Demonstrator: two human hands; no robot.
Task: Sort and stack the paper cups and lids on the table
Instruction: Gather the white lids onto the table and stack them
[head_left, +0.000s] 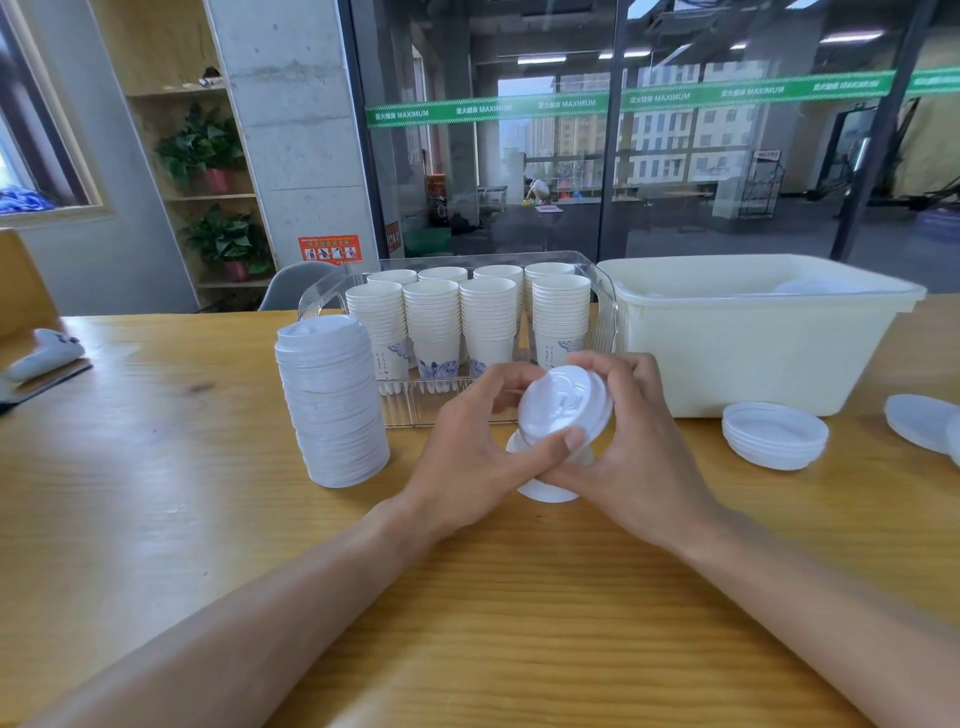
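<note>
Both hands meet over the wooden table (156, 467): the left hand (467, 447) and right hand (639, 441) curl their fingers around one white lid (563, 405), tilted, above a small lid pile (545, 488). Left stands one tall lid stack (332, 400); right, a short lid stack (774, 434). Beyond, eight cup stacks (488, 322) fill a clear tray (415, 410) beside one cream bin (753, 343).

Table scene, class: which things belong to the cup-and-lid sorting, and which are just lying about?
Job: lid in both hands, tall lid stack, cup stacks in clear tray, small lid pile, cream tub.
Lying about: potted plants, grey chair.
</note>
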